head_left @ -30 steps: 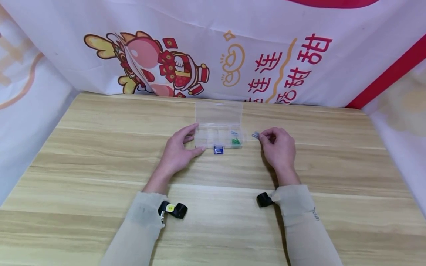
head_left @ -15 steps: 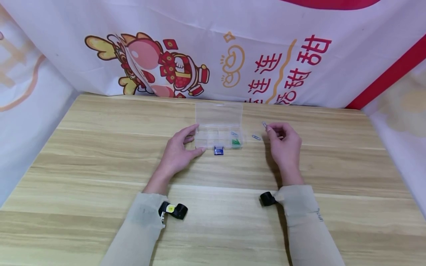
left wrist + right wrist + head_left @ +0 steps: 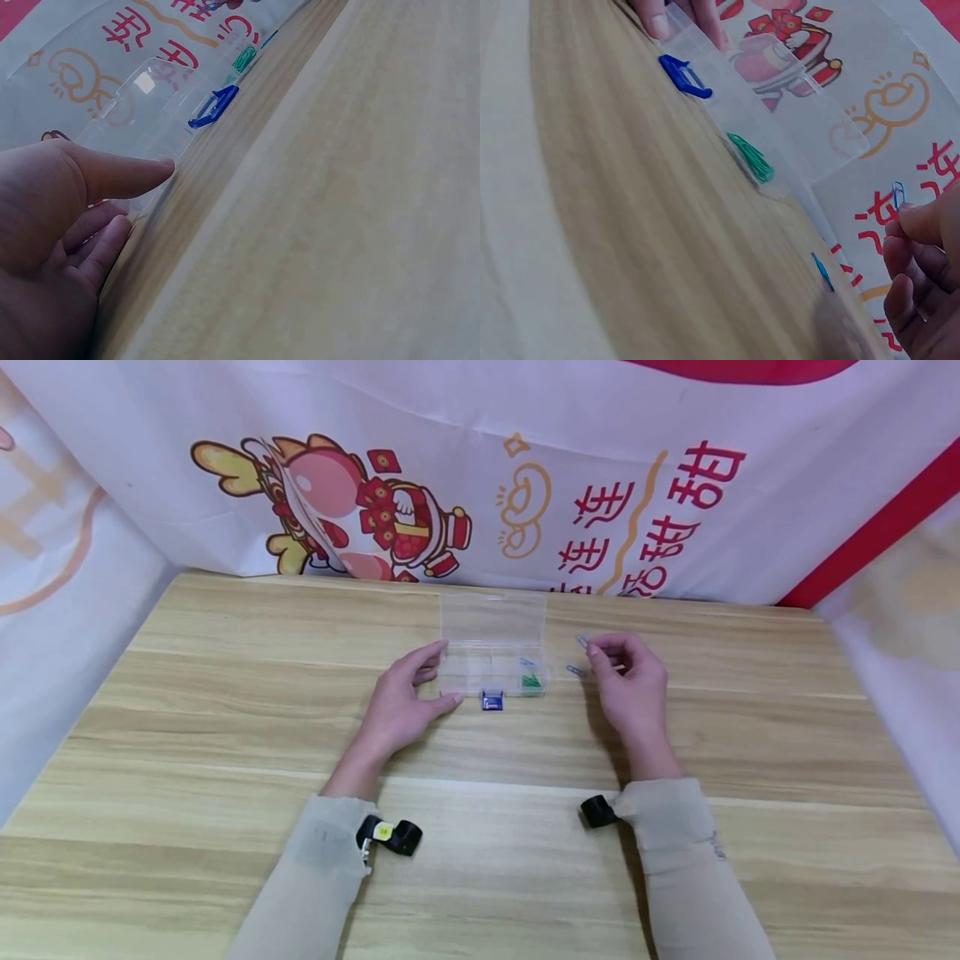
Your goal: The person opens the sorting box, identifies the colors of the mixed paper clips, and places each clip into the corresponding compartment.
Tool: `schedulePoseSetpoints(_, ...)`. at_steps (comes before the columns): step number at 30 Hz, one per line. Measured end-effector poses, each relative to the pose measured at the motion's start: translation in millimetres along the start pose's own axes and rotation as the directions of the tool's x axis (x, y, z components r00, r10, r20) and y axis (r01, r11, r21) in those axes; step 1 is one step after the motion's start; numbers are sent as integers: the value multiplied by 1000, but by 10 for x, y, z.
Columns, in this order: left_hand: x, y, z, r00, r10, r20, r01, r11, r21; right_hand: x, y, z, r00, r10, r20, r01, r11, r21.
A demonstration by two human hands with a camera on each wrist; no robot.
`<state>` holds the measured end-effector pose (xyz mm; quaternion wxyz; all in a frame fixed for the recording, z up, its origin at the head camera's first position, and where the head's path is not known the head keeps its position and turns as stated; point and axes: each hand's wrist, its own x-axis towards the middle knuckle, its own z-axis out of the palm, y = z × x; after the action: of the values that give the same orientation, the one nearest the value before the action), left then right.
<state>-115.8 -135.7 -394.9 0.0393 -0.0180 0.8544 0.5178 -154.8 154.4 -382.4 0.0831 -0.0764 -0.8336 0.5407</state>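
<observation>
A clear plastic compartment box [image 3: 477,682] lies on the table with its lid [image 3: 492,620] raised at the back. My left hand [image 3: 397,700] grips the box's left end, thumb at the front edge and fingers behind. Green paper clips [image 3: 531,682] fill the front right compartment; blue ones [image 3: 527,662] lie in the compartment behind. Right of the box, my right hand [image 3: 632,681] pinches a blue paper clip [image 3: 898,195] between thumb and fingertip, above the table. Another blue paper clip [image 3: 823,271] lies on the wood below that hand.
The box's dark blue latch [image 3: 492,702] hangs open at its front. Pale wood grain covers the wide table [image 3: 480,868]. A printed white cloth [image 3: 480,468] hangs along the table's back edge.
From the two blue paper clips on the table, my right hand has lifted one, first up and rightward, then back left toward the box. My left hand has stayed in place.
</observation>
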Motion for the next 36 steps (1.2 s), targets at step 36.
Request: schedulePoseSetpoints(36, -7, -21, -4, 1000, 13, 0, -13, 1000, 9, -50, -41, 337, 981, 13, 194, 8, 994, -106)
